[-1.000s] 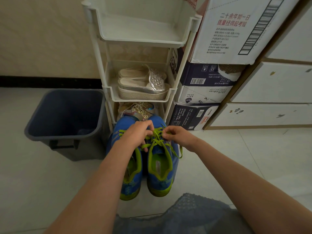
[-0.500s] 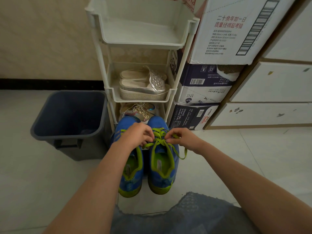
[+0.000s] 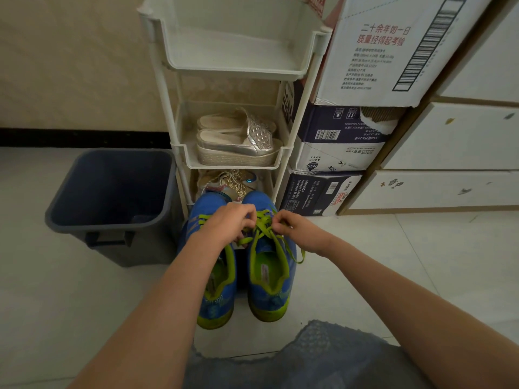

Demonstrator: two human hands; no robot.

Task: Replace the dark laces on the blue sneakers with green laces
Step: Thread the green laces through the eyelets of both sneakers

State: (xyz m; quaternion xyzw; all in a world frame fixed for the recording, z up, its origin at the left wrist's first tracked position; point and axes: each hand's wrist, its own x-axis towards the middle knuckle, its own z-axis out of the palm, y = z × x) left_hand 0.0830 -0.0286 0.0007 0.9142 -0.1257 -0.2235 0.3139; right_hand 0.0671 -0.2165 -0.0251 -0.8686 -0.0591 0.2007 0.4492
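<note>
Green laces (image 3: pixel 270 239) — partly behind fingers (image 3: pixel 248 218)

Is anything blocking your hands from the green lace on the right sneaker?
Nothing visible does. The left hand and right hand both pinch the green lace over the right sneaker.

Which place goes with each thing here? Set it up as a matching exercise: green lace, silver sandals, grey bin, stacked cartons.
Things:
1. green lace
2. silver sandals
3. grey bin
4. stacked cartons

Places:
A. on the floor, left of the white rack
B. pinched by the left hand and right hand over a blue sneaker
C. right of the rack
D. on the rack's middle shelf

Pairs: 1-B, 2-D, 3-A, 4-C
</note>
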